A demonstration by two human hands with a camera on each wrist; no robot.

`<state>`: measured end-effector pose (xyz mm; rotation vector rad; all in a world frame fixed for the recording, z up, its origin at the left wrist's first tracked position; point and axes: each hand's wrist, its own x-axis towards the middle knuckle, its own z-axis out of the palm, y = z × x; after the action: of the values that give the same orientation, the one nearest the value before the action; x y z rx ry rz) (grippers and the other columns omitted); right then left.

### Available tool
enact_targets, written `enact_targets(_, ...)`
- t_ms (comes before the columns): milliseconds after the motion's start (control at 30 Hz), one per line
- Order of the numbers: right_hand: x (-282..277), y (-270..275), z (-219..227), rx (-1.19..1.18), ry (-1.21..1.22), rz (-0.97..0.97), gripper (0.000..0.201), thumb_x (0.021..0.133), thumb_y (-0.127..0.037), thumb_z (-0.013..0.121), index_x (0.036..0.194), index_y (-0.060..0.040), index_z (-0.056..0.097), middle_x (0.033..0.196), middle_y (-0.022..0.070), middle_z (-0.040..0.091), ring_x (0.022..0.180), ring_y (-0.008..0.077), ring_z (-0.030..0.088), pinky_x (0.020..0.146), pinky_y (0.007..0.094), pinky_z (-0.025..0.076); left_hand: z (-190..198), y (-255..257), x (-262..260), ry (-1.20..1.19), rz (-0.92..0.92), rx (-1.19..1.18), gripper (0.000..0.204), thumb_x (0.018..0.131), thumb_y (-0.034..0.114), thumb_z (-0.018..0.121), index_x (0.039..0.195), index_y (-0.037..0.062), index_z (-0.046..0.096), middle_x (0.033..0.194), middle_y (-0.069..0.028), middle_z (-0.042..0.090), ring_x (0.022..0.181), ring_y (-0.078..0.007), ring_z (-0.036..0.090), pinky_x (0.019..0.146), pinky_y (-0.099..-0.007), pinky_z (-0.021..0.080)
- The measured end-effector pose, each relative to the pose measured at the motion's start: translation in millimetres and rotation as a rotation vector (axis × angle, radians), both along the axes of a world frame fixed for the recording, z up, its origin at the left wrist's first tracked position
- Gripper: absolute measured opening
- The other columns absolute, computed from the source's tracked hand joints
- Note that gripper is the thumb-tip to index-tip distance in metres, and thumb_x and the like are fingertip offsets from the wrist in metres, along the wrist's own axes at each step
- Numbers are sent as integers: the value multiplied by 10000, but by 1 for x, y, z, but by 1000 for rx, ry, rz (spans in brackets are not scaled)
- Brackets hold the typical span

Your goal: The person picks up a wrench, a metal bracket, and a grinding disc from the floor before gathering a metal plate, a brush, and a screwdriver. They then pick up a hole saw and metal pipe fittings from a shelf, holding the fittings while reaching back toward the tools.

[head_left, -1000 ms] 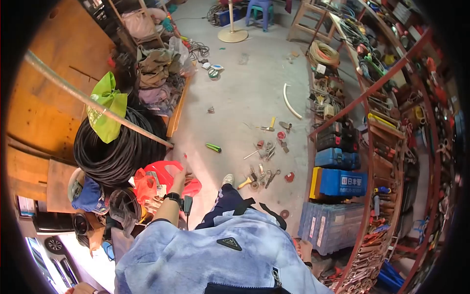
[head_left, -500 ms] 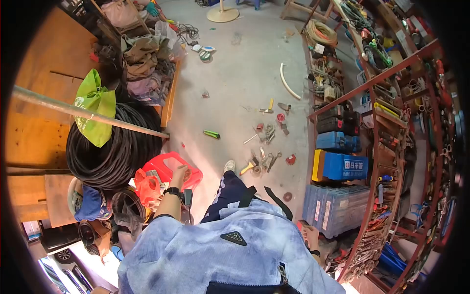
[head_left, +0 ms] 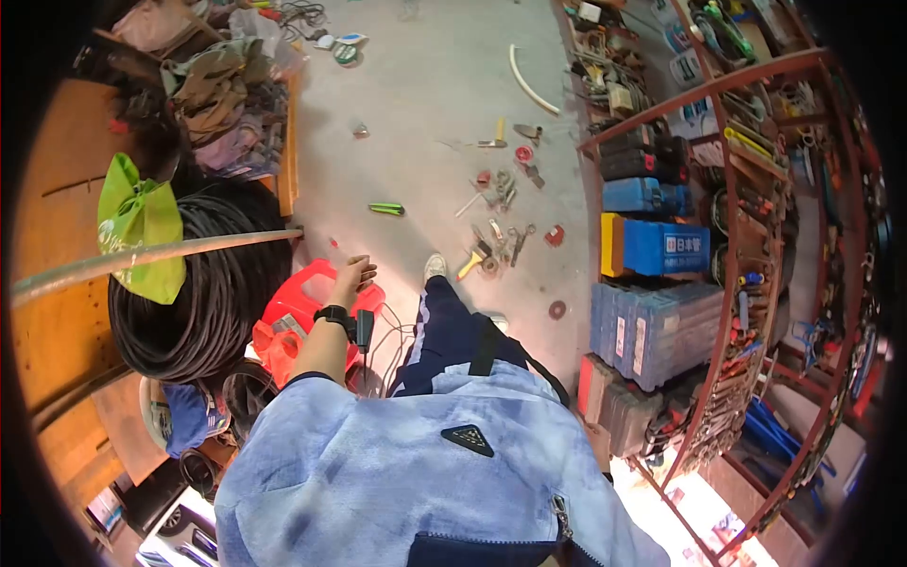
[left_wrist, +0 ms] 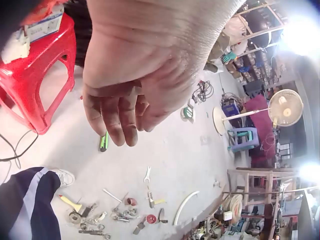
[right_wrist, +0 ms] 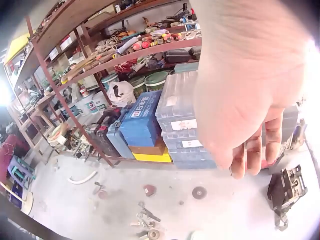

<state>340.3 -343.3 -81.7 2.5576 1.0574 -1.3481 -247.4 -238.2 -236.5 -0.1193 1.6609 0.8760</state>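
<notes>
My left hand (head_left: 354, 276) hangs in front of the body, its fingers loosely bent and holding nothing. In the head view it overlaps the edge of a red plastic stool (head_left: 300, 291), with a red bag (head_left: 279, 350) on it. The left wrist view shows the hand's palm side, with a green-and-black utility knife (left_wrist: 104, 142) on the floor beyond the fingertips. My right hand (right_wrist: 252, 95) hangs at the other side with loosely curled fingers and no object visible in it. In the head view the sleeve partly hides it, close by the stacked clear cases (head_left: 652, 331).
Several tools lie on the floor ahead: a yellow-handled brush (head_left: 472, 260), a hammer (head_left: 493, 143), a round disc (head_left: 557, 309). A curved white pipe (head_left: 529, 80) lies farther off. Metal shelves (head_left: 723, 189) line the right; a black cable coil (head_left: 203, 312) and a slanting pole (head_left: 161, 257) are left.
The floor and shelves have shifted down in the head view as the body moves forward. My left hand has come away from the bag on the stool and swung forward.
</notes>
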Motion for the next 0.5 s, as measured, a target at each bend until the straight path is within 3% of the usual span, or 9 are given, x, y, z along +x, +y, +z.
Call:
enact_targets(67, 13, -14, -17, -3, 50, -61, 163, 763, -147, 533, 854, -37, 612, 674, 38, 589, 526, 106, 549, 425, 223, 429, 8, 0, 2, 11, -21, -9, 322, 827, 224, 520, 1108, 77, 466, 880, -60, 595, 724, -122, 577, 551, -217, 450)
enact_targets(100, 14, -15, -23, -29, 63, -174, 173, 772, -151, 568, 828, 5, 618, 661, 42, 586, 576, 93, 539, 505, 226, 429, 13, -1, 4, 14, -17, -17, 314, 827, 225, 518, 1107, 90, 472, 890, -56, 596, 723, -119, 577, 554, -225, 450)
enact_targets(200, 26, -17, -35, -30, 128, -193, 169, 771, -138, 553, 839, 6, 607, 688, 53, 589, 570, 117, 546, 487, 234, 440, 19, -14, 4, 34, -28, -42, 308, 828, 233, 514, 1107, 109, 477, 897, -44, 598, 731, -114, 577, 564, -231, 449)
enact_targets(400, 70, -11, -68, -5, 225, -64, 170, 766, -134, 527, 845, -6, 606, 690, 57, 595, 579, 117, 558, 470, 234, 440, 36, -66, 17, 133, 12, -60, 300, 825, 235, 512, 1103, 125, 486, 912, -31, 597, 762, -114, 574, 600, -228, 442)
enact_targets(467, 72, 9, -69, -1, 259, -104, 146, 763, -82, 501, 823, 13, 594, 668, 59, 579, 530, 95, 506, 456, 224, 392, 43, -80, 38, 158, 24, -59, 300, 825, 234, 512, 1102, 122, 485, 915, -36, 596, 765, -118, 574, 605, -230, 443)
enact_targets(500, 80, 16, -69, -8, 236, 17, 156, 762, -80, 494, 833, 15, 594, 680, 58, 585, 554, 97, 520, 468, 218, 393, 47, -90, 50, 166, 17, -65, 301, 826, 236, 511, 1102, 117, 485, 917, -39, 595, 768, -124, 574, 613, -234, 445)
